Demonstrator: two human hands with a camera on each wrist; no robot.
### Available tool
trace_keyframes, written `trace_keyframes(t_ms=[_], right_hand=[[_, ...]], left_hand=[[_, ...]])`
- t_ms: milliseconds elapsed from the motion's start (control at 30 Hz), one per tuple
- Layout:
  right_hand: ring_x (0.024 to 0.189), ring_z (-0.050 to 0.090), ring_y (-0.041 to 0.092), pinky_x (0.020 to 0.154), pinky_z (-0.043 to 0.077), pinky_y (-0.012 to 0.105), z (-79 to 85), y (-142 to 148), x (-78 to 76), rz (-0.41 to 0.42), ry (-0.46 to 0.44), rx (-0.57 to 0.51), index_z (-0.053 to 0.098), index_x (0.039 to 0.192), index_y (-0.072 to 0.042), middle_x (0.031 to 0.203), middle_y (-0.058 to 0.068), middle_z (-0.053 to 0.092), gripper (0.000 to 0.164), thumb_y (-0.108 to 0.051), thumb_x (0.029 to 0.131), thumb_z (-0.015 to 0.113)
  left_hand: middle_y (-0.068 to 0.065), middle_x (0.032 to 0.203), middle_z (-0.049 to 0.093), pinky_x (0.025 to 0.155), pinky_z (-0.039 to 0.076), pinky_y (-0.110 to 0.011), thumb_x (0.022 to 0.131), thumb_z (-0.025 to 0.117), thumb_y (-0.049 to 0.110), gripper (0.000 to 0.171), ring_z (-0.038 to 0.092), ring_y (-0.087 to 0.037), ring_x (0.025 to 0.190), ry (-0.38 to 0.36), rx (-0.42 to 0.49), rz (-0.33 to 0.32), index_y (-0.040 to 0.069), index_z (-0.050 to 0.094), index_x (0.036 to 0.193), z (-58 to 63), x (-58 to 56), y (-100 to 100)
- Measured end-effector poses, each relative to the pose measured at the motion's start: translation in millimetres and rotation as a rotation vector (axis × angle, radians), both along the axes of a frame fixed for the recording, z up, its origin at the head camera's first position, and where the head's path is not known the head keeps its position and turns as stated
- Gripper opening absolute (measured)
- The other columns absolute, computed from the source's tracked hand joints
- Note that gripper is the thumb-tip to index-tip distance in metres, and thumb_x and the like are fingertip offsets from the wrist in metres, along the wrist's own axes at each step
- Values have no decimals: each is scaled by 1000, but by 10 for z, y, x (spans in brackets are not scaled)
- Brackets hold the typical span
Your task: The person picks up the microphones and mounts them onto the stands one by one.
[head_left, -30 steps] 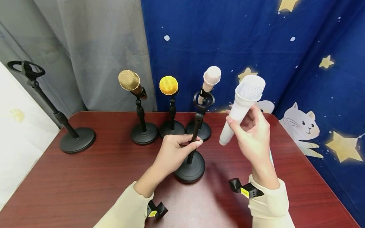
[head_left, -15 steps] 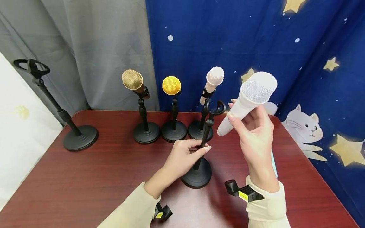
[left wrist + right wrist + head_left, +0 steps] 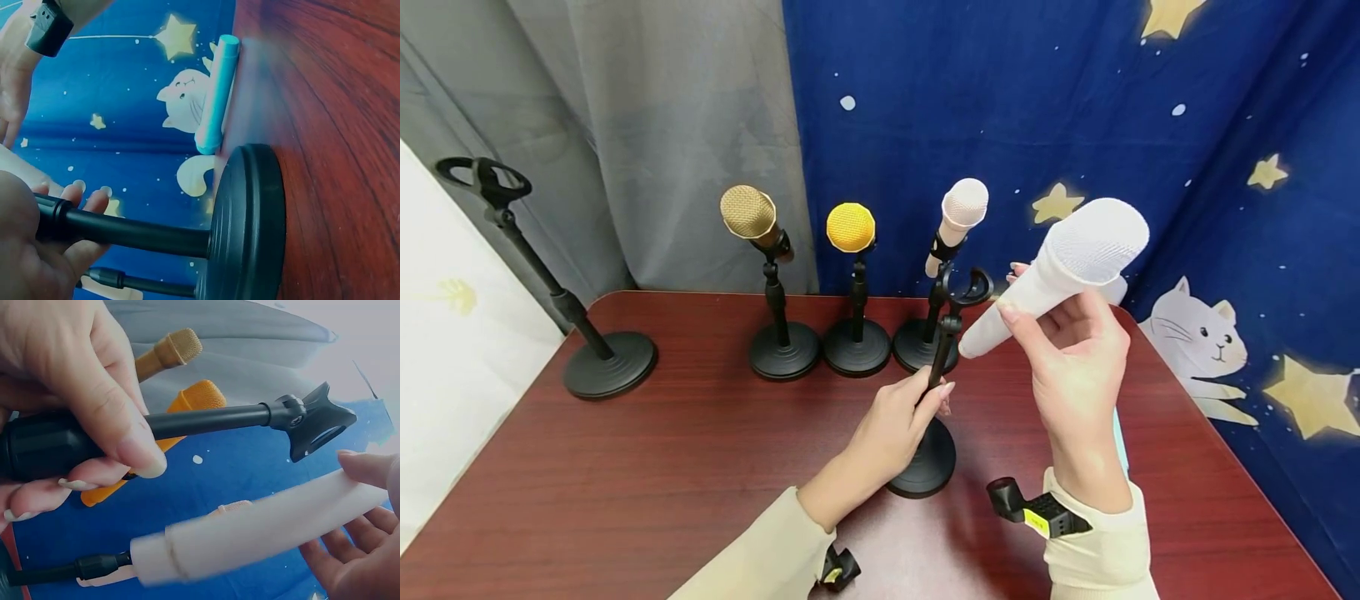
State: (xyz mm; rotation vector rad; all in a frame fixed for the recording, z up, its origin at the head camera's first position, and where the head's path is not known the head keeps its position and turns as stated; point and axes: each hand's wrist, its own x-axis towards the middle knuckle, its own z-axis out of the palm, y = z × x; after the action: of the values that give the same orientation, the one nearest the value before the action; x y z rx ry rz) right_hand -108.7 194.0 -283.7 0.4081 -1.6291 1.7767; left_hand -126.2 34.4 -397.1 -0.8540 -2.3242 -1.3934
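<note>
My left hand (image 3: 883,425) grips the pole of a black desktop microphone stand (image 3: 950,323), whose round base (image 3: 928,467) rests on the table. The stand's ring-shaped clip (image 3: 322,422) holds nothing. Between thumb and fingers, my right hand (image 3: 1078,375) holds a white microphone (image 3: 1048,279) by its body. It is tilted, with the mesh head up to the right. Its tail end is just right of the clip in the head view, apart from it. The right wrist view shows the left thumb (image 3: 134,440) lying along the pole.
Behind stand a gold microphone (image 3: 748,212), a yellow microphone (image 3: 851,227) and a pale pink microphone (image 3: 964,204), each on a black stand. Another stand (image 3: 606,367) with a bare clip is at far left. A turquoise microphone (image 3: 219,94) lies on the table's right side.
The left hand and its stand have shifted right, and its fingers now wrap further round the pole. The white microphone has tipped over towards level, its tail nearer the clip.
</note>
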Motion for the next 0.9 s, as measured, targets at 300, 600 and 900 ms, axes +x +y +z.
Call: trace_keyframes(t_ms=[300, 600, 900], right_hand=[[114, 69, 28, 105, 53, 32, 132, -38, 17, 29, 114, -100, 65, 122, 7, 114, 17, 71, 45, 17, 79, 73], [113, 69, 31, 107, 52, 38, 357, -172, -74, 59, 280, -133, 66, 118, 10, 112, 18, 72, 43, 20, 77, 72], [114, 69, 32, 104, 54, 40, 355, -299, -165, 108, 345, -38, 59, 118, 5, 111, 15, 74, 47, 9, 77, 81]], left_hand=[[3, 80, 70, 75, 56, -22, 108, 50, 30, 23, 66, -5, 79, -24, 4, -39, 15, 61, 94, 7, -14, 7], [4, 80, 70, 74, 55, -22, 107, 51, 27, 19, 67, -7, 80, -43, -10, -34, 16, 61, 95, 12, -16, -25], [4, 80, 70, 76, 57, -25, 106, 53, 26, 19, 66, -7, 80, -75, -19, -36, 15, 61, 93, 6, -13, -31]])
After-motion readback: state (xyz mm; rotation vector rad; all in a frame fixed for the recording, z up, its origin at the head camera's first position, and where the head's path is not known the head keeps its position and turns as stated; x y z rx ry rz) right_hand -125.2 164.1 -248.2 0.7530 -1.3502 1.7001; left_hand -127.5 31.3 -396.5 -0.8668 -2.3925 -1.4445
